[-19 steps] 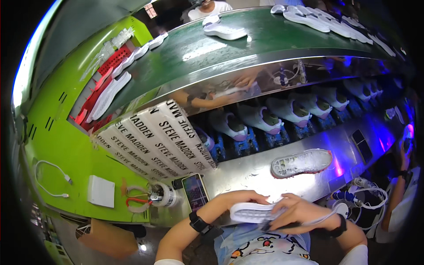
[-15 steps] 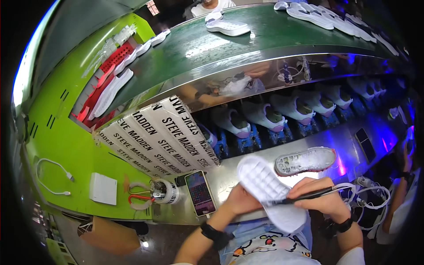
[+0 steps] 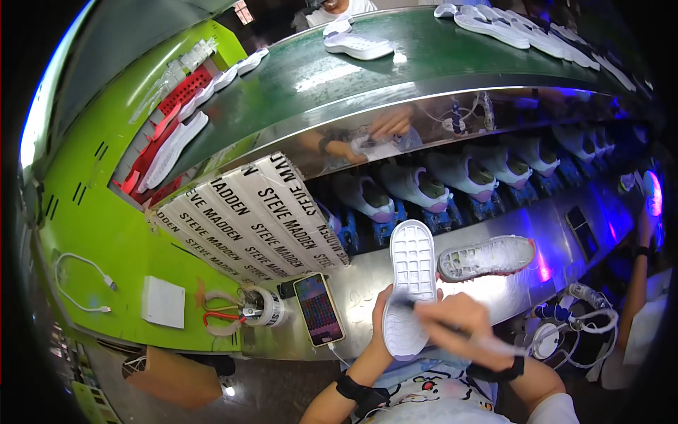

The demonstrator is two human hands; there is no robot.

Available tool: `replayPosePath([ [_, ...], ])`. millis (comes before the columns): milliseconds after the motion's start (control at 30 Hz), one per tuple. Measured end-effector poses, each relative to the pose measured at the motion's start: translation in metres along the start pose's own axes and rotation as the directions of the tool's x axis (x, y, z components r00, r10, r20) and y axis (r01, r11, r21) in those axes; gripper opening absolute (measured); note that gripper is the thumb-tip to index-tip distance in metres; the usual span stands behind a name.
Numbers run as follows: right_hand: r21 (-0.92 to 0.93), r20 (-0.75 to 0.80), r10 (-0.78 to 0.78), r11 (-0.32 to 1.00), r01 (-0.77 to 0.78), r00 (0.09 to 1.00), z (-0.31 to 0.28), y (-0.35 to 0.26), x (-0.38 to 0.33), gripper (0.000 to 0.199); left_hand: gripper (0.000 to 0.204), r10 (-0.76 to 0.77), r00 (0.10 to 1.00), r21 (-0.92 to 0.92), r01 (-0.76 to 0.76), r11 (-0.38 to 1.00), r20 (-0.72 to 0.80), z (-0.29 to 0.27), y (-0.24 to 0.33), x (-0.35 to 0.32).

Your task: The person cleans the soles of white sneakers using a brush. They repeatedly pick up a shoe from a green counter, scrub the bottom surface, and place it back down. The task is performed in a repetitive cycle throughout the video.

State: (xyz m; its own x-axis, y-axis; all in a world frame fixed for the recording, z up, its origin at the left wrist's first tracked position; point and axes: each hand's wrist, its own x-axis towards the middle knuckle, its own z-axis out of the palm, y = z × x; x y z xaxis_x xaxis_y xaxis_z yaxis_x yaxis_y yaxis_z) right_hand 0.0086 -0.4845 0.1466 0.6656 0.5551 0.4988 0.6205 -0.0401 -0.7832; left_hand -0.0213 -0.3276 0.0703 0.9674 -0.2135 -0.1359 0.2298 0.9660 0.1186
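Observation:
My left hand (image 3: 379, 321) grips a white shoe sole (image 3: 412, 258) by its lower left edge. The sole stands nearly upright in view, its gridded, hollowed inner side facing me. Closed around a brush, my right hand (image 3: 466, 326) is smeared by motion. Dark bristles of the brush (image 3: 403, 302) lie over the middle of the sole; its handle is mostly hidden or blurred. Just right of the white sole, a grey sole (image 3: 487, 258) with a reddish rim and grid recesses rests on the metal bench (image 3: 367, 283).
Several shoe uppers (image 3: 432, 191) stand on blue holders behind the bench. White soles lie along the green belt (image 3: 296, 113). A printed cardboard panel (image 3: 247, 226), a phone (image 3: 319, 309) and a cup with scissors (image 3: 267, 311) sit left. At right, a co-worker's hand (image 3: 646, 226) holds a lit sole.
The white sole has turned more upright, showing its grid squarely. My right hand has moved left and down with the brush. Shoe uppers and belt soles have shifted slightly left.

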Motion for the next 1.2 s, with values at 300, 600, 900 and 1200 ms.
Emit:
replayPosePath([
  [300,0.298,0.621,0.302,0.762,-0.575,0.723,-0.013,-0.007,-0.009,0.016,0.065,-0.046,0.998,0.234,0.033,0.972,0.053,0.019,0.021,0.006],
  [600,0.307,0.474,0.033,0.931,-0.200,0.880,-0.032,-0.009,0.001,0.015,0.058,-0.383,0.919,0.267,0.393,0.880,-0.090,0.049,0.033,0.015],
  [900,0.233,0.592,-0.003,0.958,-0.168,0.806,-0.053,-0.009,-0.005,0.016,0.041,-0.212,0.970,0.935,-0.040,0.352,0.122,0.069,0.024,-0.020],
  [1200,-0.071,0.404,0.452,0.882,-0.465,0.795,-0.101,0.004,-0.035,0.011,0.050,-0.381,0.812,0.631,0.584,0.510,-0.443,0.060,0.014,0.012],
])
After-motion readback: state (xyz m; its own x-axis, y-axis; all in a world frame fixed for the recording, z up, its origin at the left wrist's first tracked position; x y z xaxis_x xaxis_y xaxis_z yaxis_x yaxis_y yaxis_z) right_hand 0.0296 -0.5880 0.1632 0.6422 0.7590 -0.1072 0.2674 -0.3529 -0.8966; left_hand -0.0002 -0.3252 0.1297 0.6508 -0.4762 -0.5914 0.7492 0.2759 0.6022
